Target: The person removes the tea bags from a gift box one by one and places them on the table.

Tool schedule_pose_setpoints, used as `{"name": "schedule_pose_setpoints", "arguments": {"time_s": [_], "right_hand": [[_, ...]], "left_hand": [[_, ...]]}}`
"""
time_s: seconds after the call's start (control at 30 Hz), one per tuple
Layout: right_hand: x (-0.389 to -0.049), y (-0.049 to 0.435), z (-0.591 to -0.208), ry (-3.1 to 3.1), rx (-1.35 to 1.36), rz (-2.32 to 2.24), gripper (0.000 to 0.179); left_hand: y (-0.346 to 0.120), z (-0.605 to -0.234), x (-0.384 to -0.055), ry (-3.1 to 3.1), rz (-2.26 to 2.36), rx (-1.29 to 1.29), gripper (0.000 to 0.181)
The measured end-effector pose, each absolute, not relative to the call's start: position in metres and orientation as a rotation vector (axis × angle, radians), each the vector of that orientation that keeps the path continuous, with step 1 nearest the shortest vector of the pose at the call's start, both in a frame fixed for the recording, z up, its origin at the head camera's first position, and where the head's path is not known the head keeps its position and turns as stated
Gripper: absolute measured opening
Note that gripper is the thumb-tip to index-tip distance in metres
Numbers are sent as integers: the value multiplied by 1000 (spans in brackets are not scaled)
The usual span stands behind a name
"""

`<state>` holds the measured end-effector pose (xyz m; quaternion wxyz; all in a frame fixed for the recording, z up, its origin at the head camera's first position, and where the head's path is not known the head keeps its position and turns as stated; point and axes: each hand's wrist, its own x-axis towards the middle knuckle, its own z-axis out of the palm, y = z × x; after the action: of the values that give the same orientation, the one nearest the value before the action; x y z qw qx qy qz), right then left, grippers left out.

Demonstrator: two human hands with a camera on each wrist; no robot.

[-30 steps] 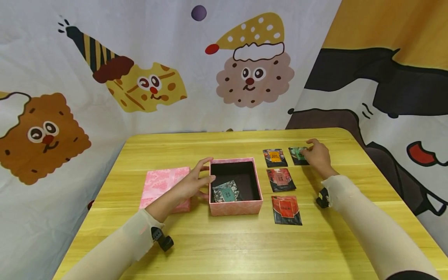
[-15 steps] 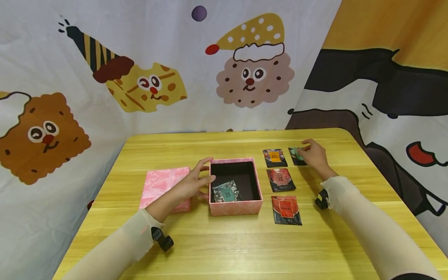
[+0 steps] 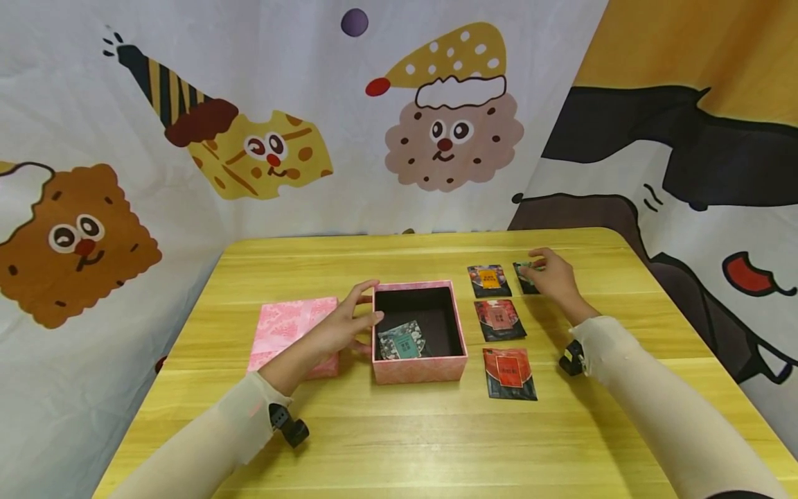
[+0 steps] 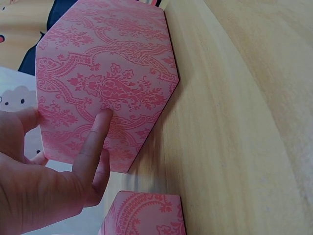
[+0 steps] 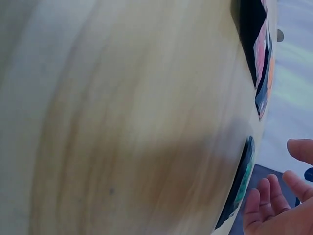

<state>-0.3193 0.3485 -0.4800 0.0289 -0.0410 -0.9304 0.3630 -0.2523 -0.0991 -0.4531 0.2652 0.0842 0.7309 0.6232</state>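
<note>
My left hand (image 3: pixel 339 326) holds the left wall of an open pink patterned box (image 3: pixel 420 371), thumb at the rim and other fingers against the outer side. In the left wrist view, a finger rests on the box's patterned side (image 4: pixel 122 63). Inside the box lies a grey-green packet (image 3: pixel 404 343) on the dark floor. My right hand (image 3: pixel 557 277) is over a green-and-black packet (image 3: pixel 522 276) at the table's far right, partly covering it in the head view. In the right wrist view, its thumb and fingers stand apart, and the green packet (image 5: pixel 239 183) lies beside them.
A pink lid (image 3: pixel 289 326) lies left of the box, partly behind my left arm. Right of the box are an orange-labelled packet (image 3: pixel 489 281), a pinkish-red packet (image 3: pixel 500 319) and a red packet (image 3: pixel 510 374). Behind the wooden table (image 3: pixel 399 443) hangs a cartoon-printed cloth (image 3: pixel 349 152).
My right hand has shifted a little left over the green packet, covering more of it. My left hand and the box have stayed in place.
</note>
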Motion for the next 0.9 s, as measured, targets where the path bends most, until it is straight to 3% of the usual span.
{"name": "schedule_pose_setpoints", "arguments": {"time_s": [0.9], "right_hand": [[-309,308,-461,-2880,26,1151,50]], "left_hand": [[-99,-451,-252,1963,1688,236,71]]}}
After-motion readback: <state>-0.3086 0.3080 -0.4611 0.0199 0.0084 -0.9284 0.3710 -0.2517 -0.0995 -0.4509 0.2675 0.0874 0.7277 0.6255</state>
